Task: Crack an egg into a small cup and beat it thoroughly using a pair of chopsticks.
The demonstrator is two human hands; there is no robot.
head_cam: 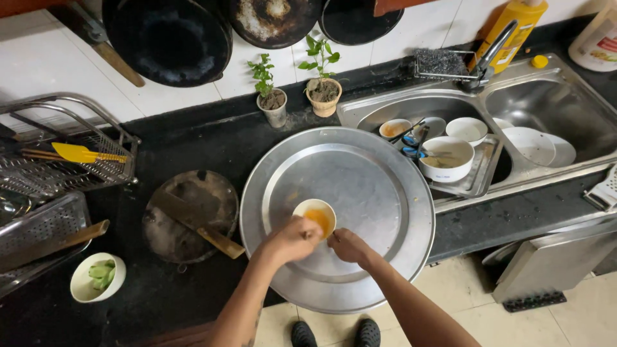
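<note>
Sitting near the middle of a big round metal tray: a small white bowl holding orange liquid. Gripping the bowl's near rim from the left, the left hand, fingers curled and pressed against the side. Touching the bowl's lower right edge, the right hand, fingers bunched together; hard telling whether pinching anything. Both forearms reaching in from the bottom of the view, above two dark shoes on a pale tiled floor.

Resting on the dark surface, the tray, its near edge hanging out past the surface's front. Lying just left of the tray: a round dark board with a cleaver across it, wooden handle pointing toward the tray. Further left, near the front edge, a small white bowl of green pieces. Beyond that, a wire rack carrying a yellow spatula.

Standing behind the tray, against the white tiled wall, two small potted plants. Filling the right side, a steel double sink crowded with white bowls and plates, a tap over it and a yellow bottle at the back. Hanging on the wall above, dark pans.
</note>
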